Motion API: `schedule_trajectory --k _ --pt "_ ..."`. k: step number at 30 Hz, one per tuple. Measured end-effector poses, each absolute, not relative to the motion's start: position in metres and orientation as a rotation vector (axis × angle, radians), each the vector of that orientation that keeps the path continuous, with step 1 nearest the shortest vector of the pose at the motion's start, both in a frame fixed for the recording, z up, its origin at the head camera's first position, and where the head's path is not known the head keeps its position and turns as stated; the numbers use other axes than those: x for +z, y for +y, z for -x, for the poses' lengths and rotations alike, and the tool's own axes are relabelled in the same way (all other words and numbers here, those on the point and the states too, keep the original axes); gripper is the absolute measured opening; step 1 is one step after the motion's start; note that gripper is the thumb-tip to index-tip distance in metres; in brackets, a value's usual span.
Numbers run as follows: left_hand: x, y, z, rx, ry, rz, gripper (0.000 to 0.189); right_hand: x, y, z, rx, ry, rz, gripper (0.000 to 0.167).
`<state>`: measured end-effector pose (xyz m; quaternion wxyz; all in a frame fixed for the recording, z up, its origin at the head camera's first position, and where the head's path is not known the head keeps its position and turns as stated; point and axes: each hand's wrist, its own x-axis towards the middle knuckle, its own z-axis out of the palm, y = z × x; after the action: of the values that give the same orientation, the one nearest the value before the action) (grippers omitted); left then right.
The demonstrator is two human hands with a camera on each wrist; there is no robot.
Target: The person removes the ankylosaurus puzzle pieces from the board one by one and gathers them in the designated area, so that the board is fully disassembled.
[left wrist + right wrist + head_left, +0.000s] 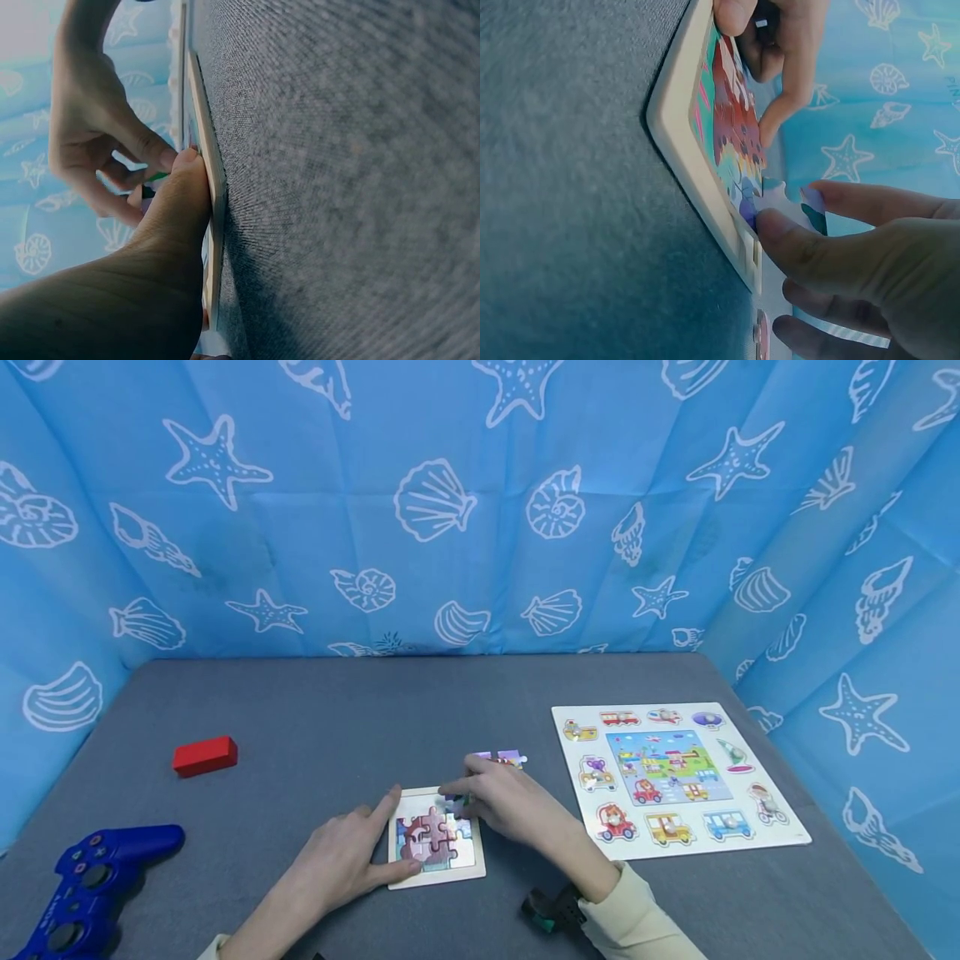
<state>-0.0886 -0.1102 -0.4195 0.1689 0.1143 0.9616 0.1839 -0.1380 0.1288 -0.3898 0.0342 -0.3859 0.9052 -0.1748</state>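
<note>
Blue game controller [90, 889] sits by the left edge of the counter [322, 718], at the near end; the near edge itself is out of the head view. Black device [551, 910] is beside the right forearm, also at the near end.

Left grip [337, 856]: bare hand, thumb and index spread wide, spanning the left side of the puzzle frame [442, 879]. Thumb on its near left part, index at its far left corner.

Puzzle frame lies flat about midway between the counter's left and right edges, well apart from the far edge, between the two grips. Assembled pieces [431, 837] fill much of it.

Right grip [513, 802]: thumb and index brought close, pinching one puzzle piece [815, 211], purple and dark green. Other fingers loosely bent. Piece is between the tips, tilted, at the frame's far right section, just beside the assembled pieces. Can't tell if it touches the frame floor.

White picture board [776, 835] lies flat along the right edge. Loose pieces [510, 758] on the counter just past the right grip, partly hidden by it. Red block [206, 757] toward the left edge. Blue curtain [337, 527] with white shells and starfish hangs behind the far edge.
</note>
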Motion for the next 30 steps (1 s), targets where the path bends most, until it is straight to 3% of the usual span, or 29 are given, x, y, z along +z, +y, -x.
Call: schedule_trajectory --k 15,30 --pt "-0.4197 -0.1108 0.0852 0.544 2.784 -0.386 0.102 -0.3865 0.1232 0.1438 -0.38 2.675 1.054 0.042" --pt "-0.4193 -0.1099 0.0888 0.503 2.758 -0.349 0.106 -0.3884 0.1283 0.14 -0.237 2.739 1.305 0.048"
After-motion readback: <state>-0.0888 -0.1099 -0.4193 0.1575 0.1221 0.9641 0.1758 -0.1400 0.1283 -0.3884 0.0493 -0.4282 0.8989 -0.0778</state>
